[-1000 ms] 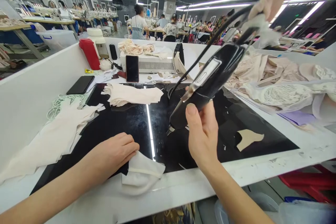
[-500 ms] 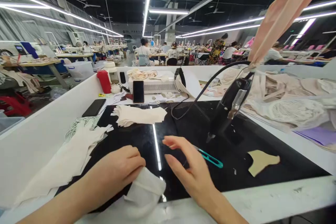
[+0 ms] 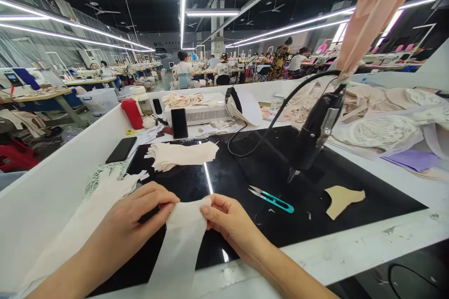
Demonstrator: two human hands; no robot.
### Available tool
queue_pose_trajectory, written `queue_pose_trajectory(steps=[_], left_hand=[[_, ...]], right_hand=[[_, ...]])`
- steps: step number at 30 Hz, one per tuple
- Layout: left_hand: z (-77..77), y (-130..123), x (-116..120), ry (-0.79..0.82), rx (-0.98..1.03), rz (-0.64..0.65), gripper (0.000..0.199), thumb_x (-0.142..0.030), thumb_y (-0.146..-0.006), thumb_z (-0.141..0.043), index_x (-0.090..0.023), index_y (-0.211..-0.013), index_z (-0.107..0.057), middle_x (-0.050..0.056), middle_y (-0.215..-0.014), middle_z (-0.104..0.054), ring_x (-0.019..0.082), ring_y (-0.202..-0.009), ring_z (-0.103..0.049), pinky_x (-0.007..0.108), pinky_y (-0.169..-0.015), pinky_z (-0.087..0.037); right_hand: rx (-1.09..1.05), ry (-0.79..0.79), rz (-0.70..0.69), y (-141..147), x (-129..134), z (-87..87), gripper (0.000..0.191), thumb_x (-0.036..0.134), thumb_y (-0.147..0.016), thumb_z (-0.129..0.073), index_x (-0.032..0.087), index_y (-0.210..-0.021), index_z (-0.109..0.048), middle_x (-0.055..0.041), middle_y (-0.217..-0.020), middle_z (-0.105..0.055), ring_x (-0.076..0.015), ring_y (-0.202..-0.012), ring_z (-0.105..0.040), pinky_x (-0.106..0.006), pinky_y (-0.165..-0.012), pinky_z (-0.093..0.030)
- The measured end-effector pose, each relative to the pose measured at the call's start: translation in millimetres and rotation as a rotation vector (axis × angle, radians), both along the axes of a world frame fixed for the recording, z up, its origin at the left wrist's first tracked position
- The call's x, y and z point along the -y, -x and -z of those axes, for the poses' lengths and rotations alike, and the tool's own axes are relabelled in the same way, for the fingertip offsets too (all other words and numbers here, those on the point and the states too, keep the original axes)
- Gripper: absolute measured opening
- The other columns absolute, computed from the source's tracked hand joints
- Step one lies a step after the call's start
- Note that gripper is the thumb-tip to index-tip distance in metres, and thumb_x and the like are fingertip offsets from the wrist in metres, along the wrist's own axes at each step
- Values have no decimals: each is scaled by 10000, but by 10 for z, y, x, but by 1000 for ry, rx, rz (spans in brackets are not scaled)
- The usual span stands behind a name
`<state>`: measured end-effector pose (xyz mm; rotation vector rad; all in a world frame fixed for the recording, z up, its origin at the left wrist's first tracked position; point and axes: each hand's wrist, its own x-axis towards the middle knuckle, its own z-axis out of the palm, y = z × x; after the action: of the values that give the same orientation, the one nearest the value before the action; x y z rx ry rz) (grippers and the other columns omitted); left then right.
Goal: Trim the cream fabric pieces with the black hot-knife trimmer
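A piece of thin white fabric (image 3: 184,243) is stretched between my hands above the front of the black work surface (image 3: 238,217). My left hand (image 3: 135,217) pinches its upper left corner, and my right hand (image 3: 228,219) pinches the upper right corner between thumb and fingers. Its lower end hangs toward me over the table edge. Teal thread snips (image 3: 273,199) lie right of my right hand. Behind my hands rests a stack of cream fabric pieces (image 3: 182,154). Another pile of pale cut pieces (image 3: 84,224) lies to the left, partly behind my left arm.
A black handheld tool (image 3: 319,126) hangs from a pink fabric strip (image 3: 382,18), its cable (image 3: 280,107) looping behind. A tan pattern piece (image 3: 343,200) lies at right. Phones, a red container (image 3: 132,113) and a white visor (image 3: 245,105) stand at the back. Lace garments (image 3: 389,133) are heaped on the right.
My right hand was empty with fingers apart; it has moved down and left and taken hold of the fabric's corner. The fabric, crumpled before, is spread out. The view has shifted slightly.
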<state>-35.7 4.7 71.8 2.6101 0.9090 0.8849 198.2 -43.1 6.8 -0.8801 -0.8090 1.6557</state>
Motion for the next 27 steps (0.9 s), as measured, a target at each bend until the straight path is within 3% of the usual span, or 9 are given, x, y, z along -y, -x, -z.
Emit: queue_pose_trajectory(steps=[4, 7, 10, 12, 14, 17, 20, 22, 27], left_hand=[[109, 73, -60, 190, -117, -63, 213, -392, -1065, -546, -327, -1027, -746, -30, -1035, -731, 149, -925, -705, 222, -827, -549], [180, 83, -111, 275, -155, -91, 256, -477, -1052, -536, -378, -1104, -767, -30, -1238, -720, 188, -1120, -701, 283, -995, -547], [167, 5, -118, 356, -101, -96, 286, -532, -1018, -569, -415, -1192, -762, -43, -1413, -671, 234, -1309, -633, 352, -1152, -472], [123, -90, -100, 451, -69, -62, 305, -533, -1000, -594, -394, -1217, -756, -30, -1403, -686, 245, -1313, -628, 359, -1163, -456], [90, -196, -82, 570, -40, -5, 307, -527, -982, -623, -341, -1184, -761, -3, -1284, -738, 242, -1208, -671, 340, -1088, -494], [122, -321, -80, 814, 61, 58, 334, -564, -938, -682, -253, -1037, -752, 5, -962, -754, 192, -883, -684, 271, -807, -532], [210, -365, -105, 1017, 176, 19, 462, -651, -847, -765, -195, -893, -705, -25, -742, -646, 113, -622, -522, 211, -567, -390], [242, -356, -123, 1069, 209, -12, 522, -691, -818, -782, -179, -888, -709, -29, -718, -613, 94, -589, -460, 203, -537, -337], [202, -289, -145, 1067, 229, -72, 566, -727, -796, -779, -184, -953, -748, 8, -773, -669, 130, -634, -539, 218, -561, -397]], right_hand=[[-49, 19, 60, -7, -29, -31, 510, 597, -670, -933, 167, -843, -720, 27, -730, -664, -93, -690, -590, -224, -704, -464], [-32, 26, 61, -10, -37, -73, 508, 624, -700, -903, 169, -854, -738, 24, -725, -658, -86, -649, -552, -220, -642, -429], [10, -1, 56, 10, -47, -112, 492, 628, -711, -892, 175, -844, -756, 22, -737, -656, -83, -657, -526, -215, -627, -398], [51, -36, 47, 27, -57, -129, 488, 645, -744, -858, 178, -849, -766, 19, -747, -650, -87, -671, -515, -218, -629, -384], [103, -80, 40, 41, -66, -139, 488, 660, -787, -815, 177, -843, -767, 17, -747, -634, -91, -678, -496, -225, -633, -373], [176, -149, 39, 54, -68, -147, 483, 659, -832, -770, 176, -831, -768, 11, -757, -620, -103, -700, -479, -238, -647, -369], [234, -184, 83, 47, -60, -149, 485, 674, -863, -730, 196, -925, -792, 12, -779, -615, -110, -721, -468, -244, -652, -358], [243, -161, 86, 29, -58, -144, 515, 698, -862, -719, 215, -1026, -793, 19, -786, -614, -105, -710, -456, -243, -645, -348], [212, -93, -71, -27, -86, -76, 634, 705, -745, -826, 208, -1137, -775, -4, -847, -702, -118, -737, -560, -246, -688, -393]])
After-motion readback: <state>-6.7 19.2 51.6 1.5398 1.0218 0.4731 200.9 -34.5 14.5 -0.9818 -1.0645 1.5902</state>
